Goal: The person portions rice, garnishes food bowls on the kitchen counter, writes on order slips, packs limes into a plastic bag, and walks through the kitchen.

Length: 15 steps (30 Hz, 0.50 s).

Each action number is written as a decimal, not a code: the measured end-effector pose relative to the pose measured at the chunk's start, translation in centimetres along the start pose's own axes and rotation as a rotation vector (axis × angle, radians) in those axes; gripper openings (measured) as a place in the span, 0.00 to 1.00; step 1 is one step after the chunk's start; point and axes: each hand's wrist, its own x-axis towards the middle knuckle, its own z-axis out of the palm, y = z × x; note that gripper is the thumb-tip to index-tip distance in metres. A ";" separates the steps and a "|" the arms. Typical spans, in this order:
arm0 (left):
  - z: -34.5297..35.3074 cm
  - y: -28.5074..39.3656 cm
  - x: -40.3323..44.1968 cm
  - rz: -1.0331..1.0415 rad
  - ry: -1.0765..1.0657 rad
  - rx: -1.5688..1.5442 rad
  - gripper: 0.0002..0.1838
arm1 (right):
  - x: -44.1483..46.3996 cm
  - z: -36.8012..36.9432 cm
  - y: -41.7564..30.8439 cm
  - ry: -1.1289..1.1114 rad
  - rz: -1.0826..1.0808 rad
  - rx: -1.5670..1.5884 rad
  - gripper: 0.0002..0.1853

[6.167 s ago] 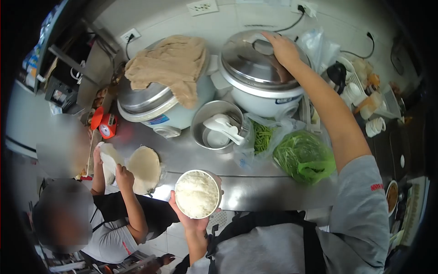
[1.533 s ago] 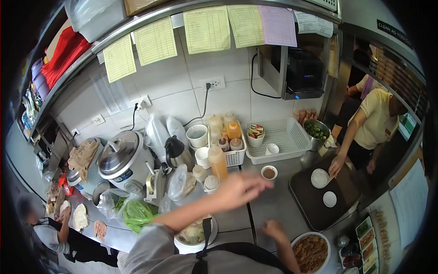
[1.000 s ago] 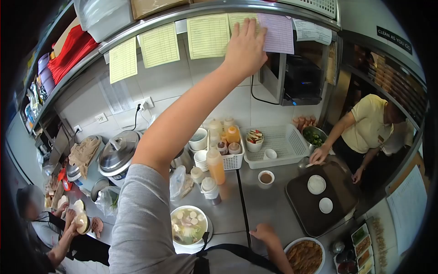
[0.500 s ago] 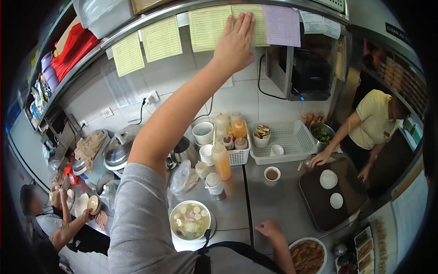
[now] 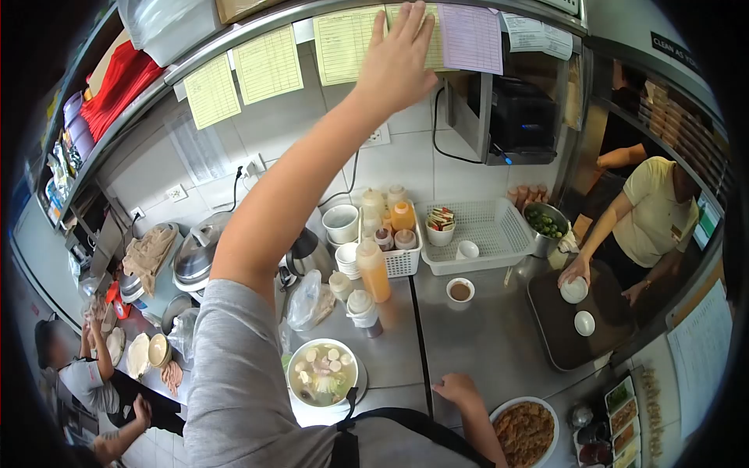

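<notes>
From where I stand, I can see yellow papers (image 5: 269,66) with thin lines that make rows of little boxes. The paper beside them (image 5: 471,39) is light purple with lines too. The sleeve (image 5: 234,343) in front is plain grey. One tall bottle (image 5: 374,273) is orange. The wide basket (image 5: 477,264) is white, dotted with tiny holes. The tray (image 5: 558,343) is dark brown, the sauce (image 5: 460,292) is brown, and the cloth-like bundle (image 5: 121,90) is bright red.

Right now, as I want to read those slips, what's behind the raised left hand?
Two yellow slips and, lower down, tiled wall show around the left hand. The parts directly behind it are covered, so any writing there cannot be seen.
</notes>
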 end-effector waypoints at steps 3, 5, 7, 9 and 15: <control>-3.1 -1.4 1.6 -0.110 -0.134 -0.100 0.38 | -0.2 0.0 -0.4 -0.016 -0.001 0.008 0.25; -3.3 -3.8 2.5 -0.174 -0.094 -0.115 0.32 | 0.2 0.7 -0.1 -0.006 0.003 0.016 0.24; -3.2 -6.2 2.7 -0.150 0.049 -0.036 0.25 | 0.4 1.3 0.0 -0.007 0.021 0.027 0.24; -3.3 -8.5 3.0 -0.246 0.011 -0.136 0.21 | 0.6 1.2 -0.3 -0.014 0.052 0.040 0.23; -3.9 -10.8 3.4 -0.110 -0.049 -0.143 0.14 | 1.4 1.4 -0.7 -0.078 0.076 0.002 0.25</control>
